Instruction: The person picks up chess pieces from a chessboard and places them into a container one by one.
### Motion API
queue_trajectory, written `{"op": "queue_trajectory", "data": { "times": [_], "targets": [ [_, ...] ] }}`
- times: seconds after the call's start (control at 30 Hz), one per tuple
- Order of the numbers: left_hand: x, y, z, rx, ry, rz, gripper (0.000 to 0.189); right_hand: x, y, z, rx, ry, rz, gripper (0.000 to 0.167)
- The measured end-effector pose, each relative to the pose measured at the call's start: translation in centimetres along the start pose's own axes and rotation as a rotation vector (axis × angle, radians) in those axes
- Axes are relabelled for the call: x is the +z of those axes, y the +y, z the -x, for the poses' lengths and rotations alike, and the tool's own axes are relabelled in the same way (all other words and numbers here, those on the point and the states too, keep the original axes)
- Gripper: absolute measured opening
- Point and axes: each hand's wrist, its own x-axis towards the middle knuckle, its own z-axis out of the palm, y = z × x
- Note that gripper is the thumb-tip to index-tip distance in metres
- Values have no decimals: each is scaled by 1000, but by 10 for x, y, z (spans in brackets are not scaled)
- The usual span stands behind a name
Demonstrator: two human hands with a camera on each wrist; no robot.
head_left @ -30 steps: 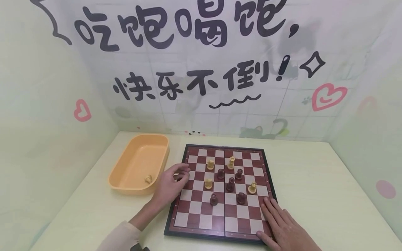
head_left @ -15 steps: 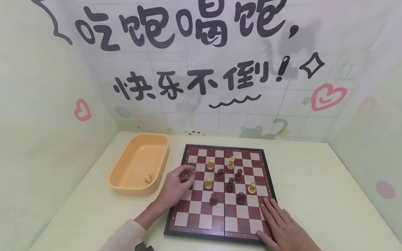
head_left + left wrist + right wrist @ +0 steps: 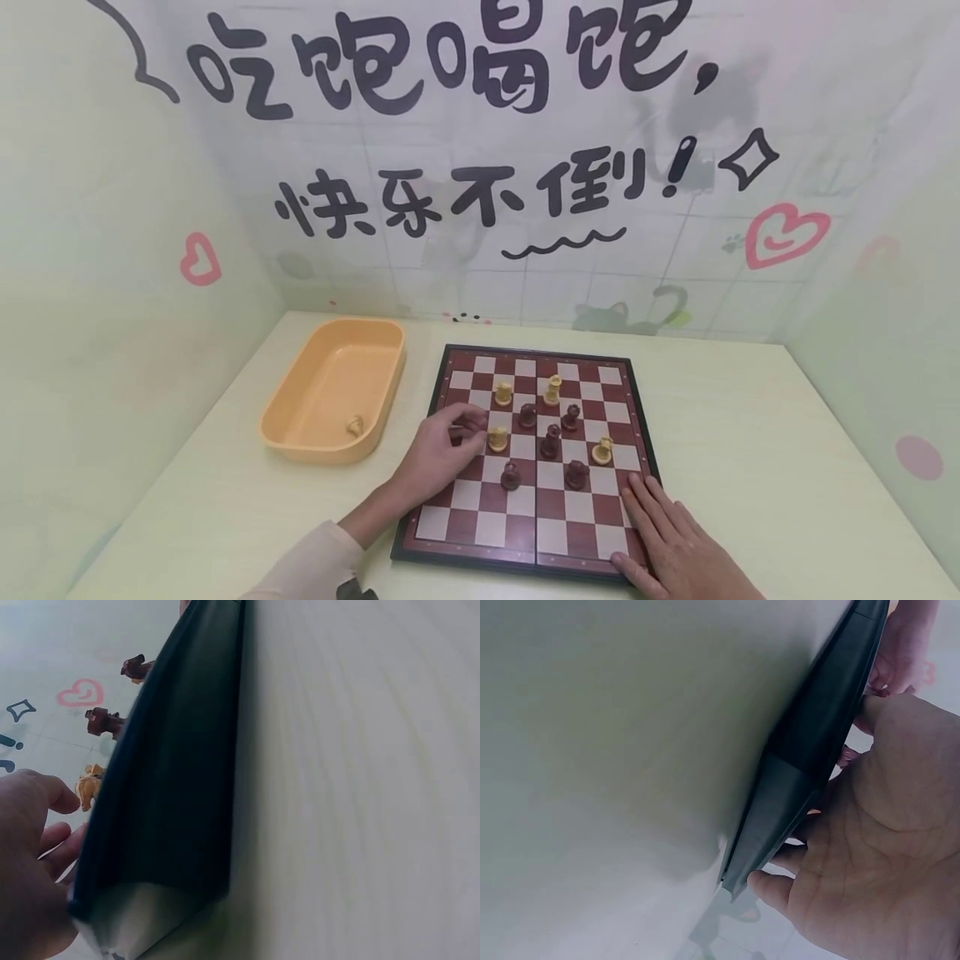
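A folding chessboard (image 3: 477,529) in red and white squares lies on the table with several dark and cream chess pieces standing on it. My left hand (image 3: 438,450) reaches over the board's left side, thumb and fingers loosely curved, with a gap between them. Its fingertips come right beside a cream chess piece (image 3: 498,439), which has a knight-like shape. In the left wrist view a cream knight (image 3: 88,786) shows just past a fingertip, over the board's dark side. My right hand (image 3: 686,546) rests flat on the board's lower right edge, fingers straight.
An orange tray (image 3: 330,456) stands left of the board, with a small cream piece (image 3: 355,426) in it. Close to the left hand are a dark piece (image 3: 511,476) in front and another cream piece (image 3: 503,393) behind. A printed curtain (image 3: 480,292) closes off the back.
My left hand has moved right across the board, from its left edge to beside the cream knight. My right hand and the pieces have stayed in place.
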Motion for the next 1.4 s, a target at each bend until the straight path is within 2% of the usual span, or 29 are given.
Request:
{"op": "queue_trajectory", "data": {
  "times": [0.43, 0.63, 0.83, 1.13, 1.4],
  "targets": [
    [8, 3, 2, -12, -24, 11, 27, -1, 0, 1, -17, 26, 28, 80],
    [12, 4, 1, -11, -31, 3, 25, -5, -1, -1, 6, -37, -12, 80],
    [14, 6, 0, 4, -19, -80, 24, -9, -2, -3, 48, -85, -42, 82],
    [18, 5, -3, 19, -7, -108, 19, -7, -3, -2, 33, -63, -25, 81],
    [22, 4, 0, 40, 43, -121, 16, -5, -2, -2, 21, -33, -7, 81]
  ]
}}
